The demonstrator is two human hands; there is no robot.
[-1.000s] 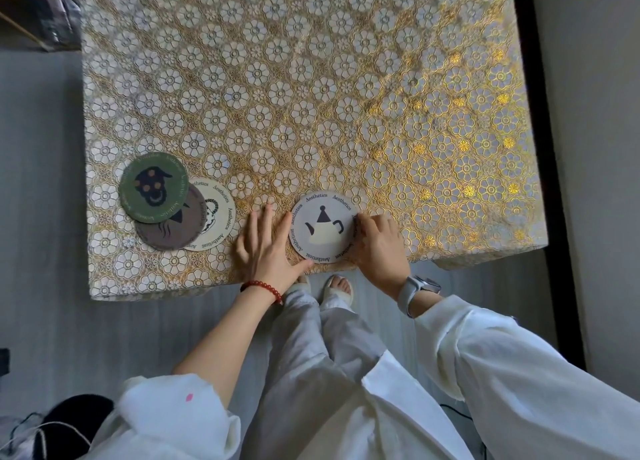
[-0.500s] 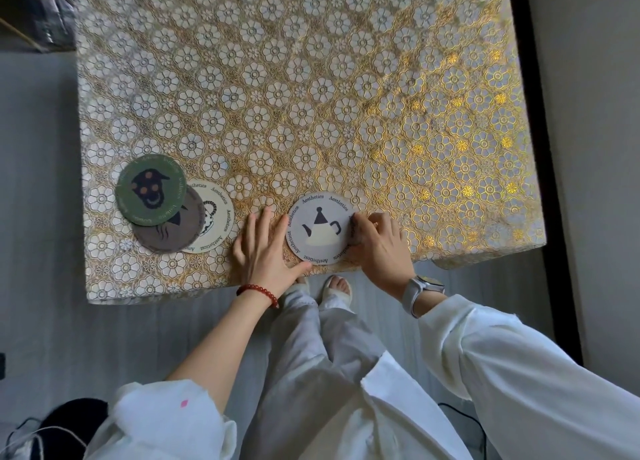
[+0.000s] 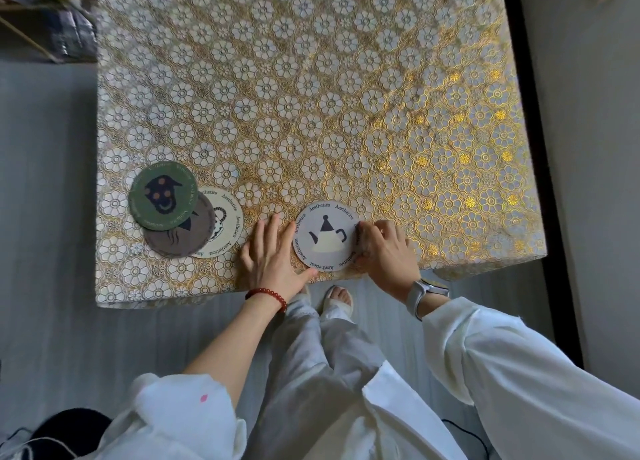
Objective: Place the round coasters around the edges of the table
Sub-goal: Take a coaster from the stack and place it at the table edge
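A pale grey round coaster with a teapot print (image 3: 325, 236) lies flat near the table's front edge. My left hand (image 3: 272, 255) rests flat on the cloth, fingers spread, its thumb touching the coaster's lower left rim. My right hand (image 3: 386, 251) is curled against the coaster's right rim, fingertips on its edge. To the left, three coasters overlap in a pile: a green one (image 3: 162, 198) on top, a brown one (image 3: 181, 234) beneath it, and a cream one (image 3: 225, 225) at the bottom right.
The table (image 3: 311, 96) wears a gold and white floral lace cloth. A dark strip and a grey wall (image 3: 585, 148) run along its right side. Grey floor lies to the left and in front, with clutter (image 3: 52, 19) at the far left corner.
Both hands have stayed at the teapot coaster's rim. The coaster has barely shifted; the view has moved slightly.
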